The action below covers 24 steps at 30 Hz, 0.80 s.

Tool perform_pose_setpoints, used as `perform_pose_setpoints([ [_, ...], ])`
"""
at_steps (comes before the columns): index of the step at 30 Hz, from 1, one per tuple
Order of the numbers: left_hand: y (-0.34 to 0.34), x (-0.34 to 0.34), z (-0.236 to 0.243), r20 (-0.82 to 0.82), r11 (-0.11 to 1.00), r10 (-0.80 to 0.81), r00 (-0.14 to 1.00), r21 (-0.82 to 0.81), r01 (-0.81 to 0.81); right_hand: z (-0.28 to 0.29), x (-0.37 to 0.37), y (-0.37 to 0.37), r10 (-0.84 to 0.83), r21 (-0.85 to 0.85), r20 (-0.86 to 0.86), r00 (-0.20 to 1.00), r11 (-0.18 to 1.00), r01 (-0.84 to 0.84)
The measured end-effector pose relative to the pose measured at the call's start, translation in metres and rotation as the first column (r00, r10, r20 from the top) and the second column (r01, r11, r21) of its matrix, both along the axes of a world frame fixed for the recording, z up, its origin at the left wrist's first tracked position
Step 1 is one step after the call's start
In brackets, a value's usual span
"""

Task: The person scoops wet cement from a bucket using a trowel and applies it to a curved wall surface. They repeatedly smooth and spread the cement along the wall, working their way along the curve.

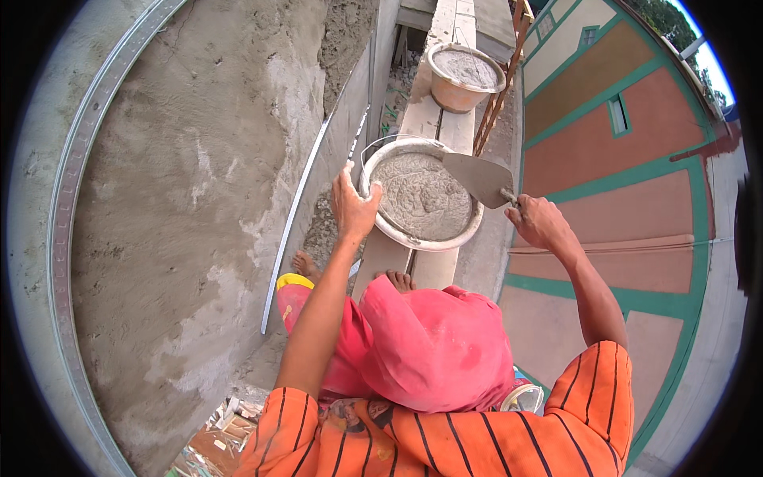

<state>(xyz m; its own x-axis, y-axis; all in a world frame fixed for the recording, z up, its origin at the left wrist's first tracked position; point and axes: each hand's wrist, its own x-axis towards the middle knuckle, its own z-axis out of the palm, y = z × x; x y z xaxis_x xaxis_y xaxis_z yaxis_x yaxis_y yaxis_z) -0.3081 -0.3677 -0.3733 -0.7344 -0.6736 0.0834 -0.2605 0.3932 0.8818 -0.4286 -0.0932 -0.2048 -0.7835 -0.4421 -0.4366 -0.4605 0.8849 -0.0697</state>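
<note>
My right hand (538, 222) is closed round the handle of a trowel (483, 180). Its broad grey blade hangs over the right side of a bucket (425, 238) filled with wet mortar (420, 195). On the bucket's left side, my left hand (354, 205) grips the pale rim, thumb at the edge and fingers outside it. A thin wire handle (380, 141) arcs up beside that hand. The bucket stands on wooden planks (433, 270), just beyond my bare feet.
A second mortar bucket (457, 97) stands farther along the planks. Rough plastered wall (183, 183) rises on my left, with a pale straight strip (296, 215) at its edge. On the right is a pink and green building (636, 199). Scraps (226, 433) lie below at lower left.
</note>
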Motion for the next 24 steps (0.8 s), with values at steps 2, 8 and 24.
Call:
perform_pose_setpoints([
  [2,-0.005,0.009,-0.029,0.081,0.988,0.000,0.997,0.151,-0.013,-0.006,-0.010,-0.001,0.007,0.009,0.079,0.997,1.000,-0.008],
  [8,0.028,0.000,-0.026,0.037,0.977,0.152,0.988,0.142,-0.156,-0.096,0.011,-0.056,0.161,-0.320,0.531,0.832,0.947,0.020],
  [24,0.013,0.013,-0.027,0.057,0.957,0.022,0.998,0.288,-0.037,-0.098,0.062,-0.009,-0.226,-0.452,0.603,0.765,0.693,0.561],
])
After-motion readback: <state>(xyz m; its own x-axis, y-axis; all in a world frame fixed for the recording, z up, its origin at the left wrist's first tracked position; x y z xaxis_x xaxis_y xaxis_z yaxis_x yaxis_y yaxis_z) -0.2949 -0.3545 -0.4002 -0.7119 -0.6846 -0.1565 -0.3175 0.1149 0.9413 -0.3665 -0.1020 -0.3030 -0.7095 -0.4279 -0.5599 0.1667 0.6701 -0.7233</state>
